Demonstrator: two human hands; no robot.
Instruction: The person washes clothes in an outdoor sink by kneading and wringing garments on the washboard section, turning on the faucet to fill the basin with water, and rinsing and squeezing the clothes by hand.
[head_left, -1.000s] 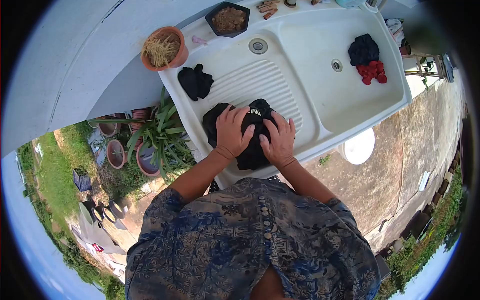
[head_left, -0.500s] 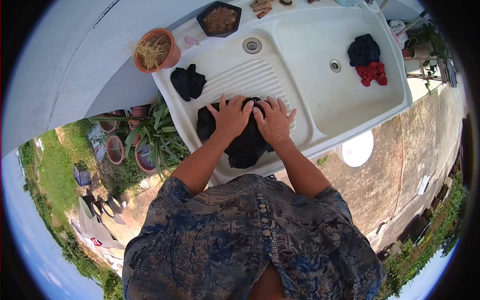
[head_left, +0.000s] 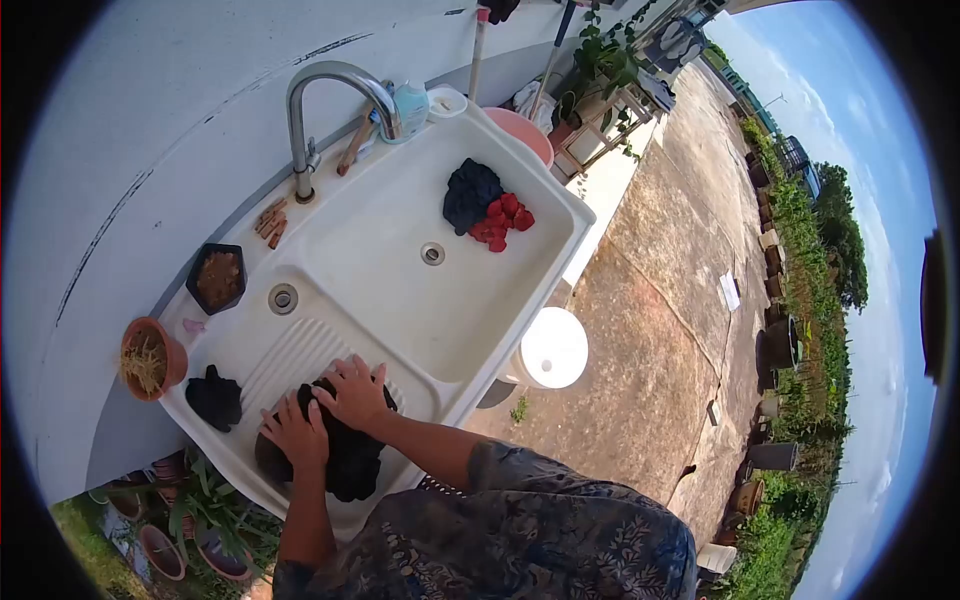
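A black cloth garment (head_left: 352, 468) lies bunched on the ribbed washboard (head_left: 292, 352) of a white double-basin sink (head_left: 375, 290). My left hand (head_left: 297, 437) rests on the garment's left part, palm down, fingers apart and slightly bent. Pressing on its upper part, my right hand (head_left: 354, 396) has its fingers spread and stretched out. The two hands are close together, thumbs near each other. Whether any fold is pinched under the palms is hidden. A smaller black cloth (head_left: 214, 398) sits to the left of the washboard.
In the larger basin lie a dark cloth (head_left: 470, 195) and a red cloth (head_left: 502, 222). A tap (head_left: 298, 130), a blue bottle (head_left: 410, 108), a hexagonal pot (head_left: 218, 278) and a terracotta pot (head_left: 155, 358) line the back edge. A white bucket (head_left: 553, 348) stands beyond the front edge.
The camera view has turned right and tilted up, so the tap and yard now show. Both hands remain on the black garment, with fingers slightly more bent on the left.
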